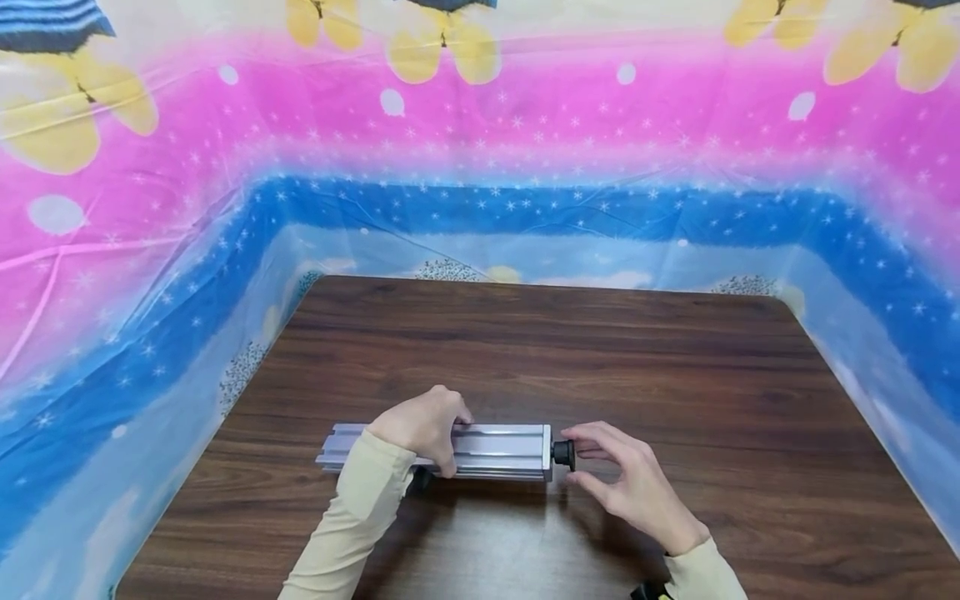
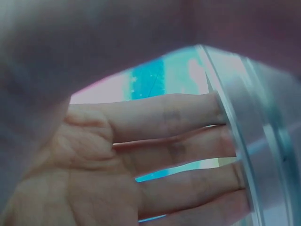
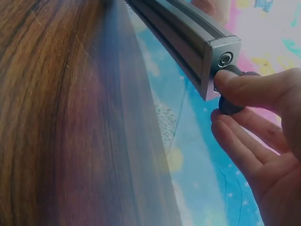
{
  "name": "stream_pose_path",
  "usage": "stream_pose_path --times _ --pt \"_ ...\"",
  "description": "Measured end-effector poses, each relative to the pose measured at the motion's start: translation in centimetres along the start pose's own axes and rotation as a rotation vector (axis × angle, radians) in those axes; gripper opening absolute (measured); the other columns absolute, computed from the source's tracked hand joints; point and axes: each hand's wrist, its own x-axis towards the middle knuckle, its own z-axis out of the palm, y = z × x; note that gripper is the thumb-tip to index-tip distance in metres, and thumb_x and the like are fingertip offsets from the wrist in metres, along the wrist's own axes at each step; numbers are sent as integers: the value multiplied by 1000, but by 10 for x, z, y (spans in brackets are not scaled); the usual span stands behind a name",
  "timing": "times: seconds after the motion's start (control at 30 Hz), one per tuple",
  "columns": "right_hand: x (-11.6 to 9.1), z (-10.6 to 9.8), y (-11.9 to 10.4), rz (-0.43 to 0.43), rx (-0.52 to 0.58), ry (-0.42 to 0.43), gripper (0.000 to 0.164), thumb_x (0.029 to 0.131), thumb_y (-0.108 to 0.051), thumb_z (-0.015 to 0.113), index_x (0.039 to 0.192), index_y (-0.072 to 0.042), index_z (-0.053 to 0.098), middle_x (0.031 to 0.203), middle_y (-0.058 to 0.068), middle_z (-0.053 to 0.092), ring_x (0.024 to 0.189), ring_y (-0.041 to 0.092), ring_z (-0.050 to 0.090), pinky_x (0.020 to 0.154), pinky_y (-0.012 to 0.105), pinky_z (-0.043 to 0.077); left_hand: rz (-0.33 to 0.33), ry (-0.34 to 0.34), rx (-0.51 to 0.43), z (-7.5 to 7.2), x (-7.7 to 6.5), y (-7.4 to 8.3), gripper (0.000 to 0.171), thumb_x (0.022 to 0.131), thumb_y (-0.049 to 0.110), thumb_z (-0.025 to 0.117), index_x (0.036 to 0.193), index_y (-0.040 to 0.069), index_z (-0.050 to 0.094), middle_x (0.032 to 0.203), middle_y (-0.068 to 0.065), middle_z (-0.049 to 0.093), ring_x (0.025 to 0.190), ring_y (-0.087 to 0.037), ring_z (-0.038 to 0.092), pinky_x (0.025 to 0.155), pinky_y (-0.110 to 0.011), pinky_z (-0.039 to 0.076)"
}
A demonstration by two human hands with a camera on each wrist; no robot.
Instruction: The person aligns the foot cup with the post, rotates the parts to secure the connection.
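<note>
A silver aluminium profile (image 1: 501,446) with lengthwise grooves lies level in front of me, close above the table. My left hand (image 1: 422,427) grips it from above near its middle, thumb on the near side. The left wrist view shows the fingers (image 2: 164,115) reaching the profile's edge (image 2: 235,127). At the right end sits a flat end plate (image 3: 214,66) with a round socket screw (image 3: 225,59). A black levelling foot (image 1: 564,452) projects from that plate. My right hand (image 1: 633,475) pinches its disc (image 3: 230,106) between thumb and fingers, partly hiding it.
The dark wood-grain table (image 1: 600,350) extends around the work. A pink and blue patterned cloth (image 1: 480,208) hangs behind its far edge and along both sides.
</note>
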Motion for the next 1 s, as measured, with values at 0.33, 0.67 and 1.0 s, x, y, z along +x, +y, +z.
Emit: stream_pose_path --times 0.33,0.67,1.0 --pt "-6 -1 4 241 -8 29 21 93 -15 73 111 -5 72 84 0 75 70 7 71 65 24 57 -36 31 42 6 2 12 56 57 3 92 109 -1 73 106 -10 66 93 -21 53 75 -37 52" --pt "-5 2 3 524 19 -37 42 106 -38 51 81 -12 72 64 -4 69 52 16 67 54 28 54 -32 24 57 9 5 19 52 55 0 91 104 -2 73 97 -8 68 77 -17 55 66 -33 50" --pt "-14 -6 6 297 -3 -39 28 96 -23 71 120 -11 67 102 -1 74 84 7 71 76 28 59 -29 6 38 9 5 16 56 56 -1 91 109 -2 74 107 -9 71 83 -17 55 69 -33 51"
